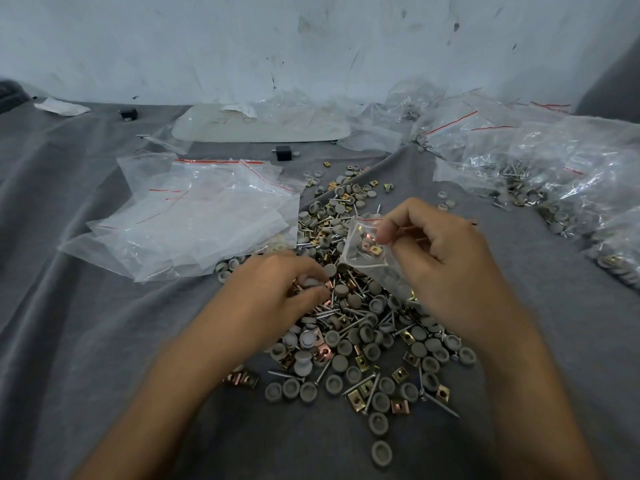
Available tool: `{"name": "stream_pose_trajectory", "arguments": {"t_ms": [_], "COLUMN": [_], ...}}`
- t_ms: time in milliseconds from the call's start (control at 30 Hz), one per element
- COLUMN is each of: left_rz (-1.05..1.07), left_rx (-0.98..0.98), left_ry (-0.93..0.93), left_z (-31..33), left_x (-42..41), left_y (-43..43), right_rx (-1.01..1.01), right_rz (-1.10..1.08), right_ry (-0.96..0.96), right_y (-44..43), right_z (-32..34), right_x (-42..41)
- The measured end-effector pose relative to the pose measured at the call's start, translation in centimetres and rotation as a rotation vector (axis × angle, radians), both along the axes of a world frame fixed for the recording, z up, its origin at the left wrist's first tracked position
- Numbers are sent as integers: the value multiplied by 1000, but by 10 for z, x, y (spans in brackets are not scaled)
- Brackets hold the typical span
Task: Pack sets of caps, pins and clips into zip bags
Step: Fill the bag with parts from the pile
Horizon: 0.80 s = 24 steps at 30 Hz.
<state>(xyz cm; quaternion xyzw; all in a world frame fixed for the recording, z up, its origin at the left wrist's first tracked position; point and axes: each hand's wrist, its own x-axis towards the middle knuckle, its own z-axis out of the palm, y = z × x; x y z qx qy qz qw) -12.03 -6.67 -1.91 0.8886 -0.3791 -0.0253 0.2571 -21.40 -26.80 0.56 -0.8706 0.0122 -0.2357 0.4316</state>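
Observation:
A heap of grey caps (349, 344), screw-like pins (360, 384) and brass clips (398, 374) lies on the grey cloth (104, 341) in front of me. My right hand (446, 265) pinches a small zip bag (363, 245) by its red-striped mouth; the bag holds caps and clips. My left hand (277, 289) is down on the heap, fingers curled round a few caps and clips.
A stack of flat zip bags (194, 216) lies to the left of the heap. Filled bags (561, 178) are piled along the right side. A white tray-like sheet (259, 126) and two small black blocks sit near the stained wall.

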Motion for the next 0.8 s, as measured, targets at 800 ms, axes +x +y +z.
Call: {"name": "stream_pose_trajectory", "arguments": {"t_ms": [800], "left_rz": [38], "left_rx": [-430], "left_ry": [10], "left_z": [0], "left_x": [-11], "left_y": [-9], "right_rx": [-83], "right_rz": [56], "right_ry": [42], "right_y": [8], "right_z": [5], "right_x": [-1]}}
